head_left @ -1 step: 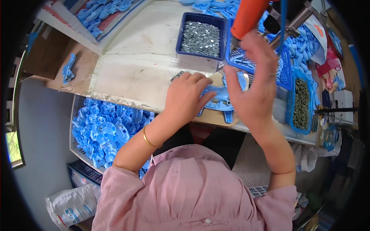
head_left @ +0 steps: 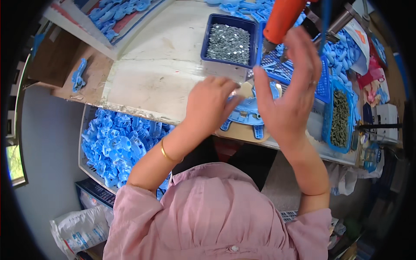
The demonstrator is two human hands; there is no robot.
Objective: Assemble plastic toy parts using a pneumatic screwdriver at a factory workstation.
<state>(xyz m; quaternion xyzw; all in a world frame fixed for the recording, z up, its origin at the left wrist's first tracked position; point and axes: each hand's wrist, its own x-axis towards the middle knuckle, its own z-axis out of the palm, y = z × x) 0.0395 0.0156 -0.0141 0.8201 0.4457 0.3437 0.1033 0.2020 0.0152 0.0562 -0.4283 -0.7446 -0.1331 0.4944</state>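
A blue molded plastic part [head_left: 248,113] lies on a tan board [head_left: 236,131] at the table's front edge. My left hand [head_left: 211,103] hovers at its left side, palm down. Its thumb and index finger stand apart, their tips blurred, and I see nothing between them. On the other side is my right hand [head_left: 289,93], with fingers stretched upward and thumb spread, holding nothing. Those fingers are beside an orange power screwdriver [head_left: 281,21] that hangs tip down over the part's far side. Between the hands the part's middle shows; its ends are partly covered.
A dark blue tray [head_left: 203,45] of small metal pieces stands behind my hands. To the right are a blue basket [head_left: 321,84] and a light blue tray of screws [head_left: 340,118]. Many blue parts [head_left: 117,143] fill a bin below the table at left.
My right hand has shifted slightly up and right. My left fingertips have moved a little, now covering small metal pieces seen beside them before. The screwdriver appears slightly further right.
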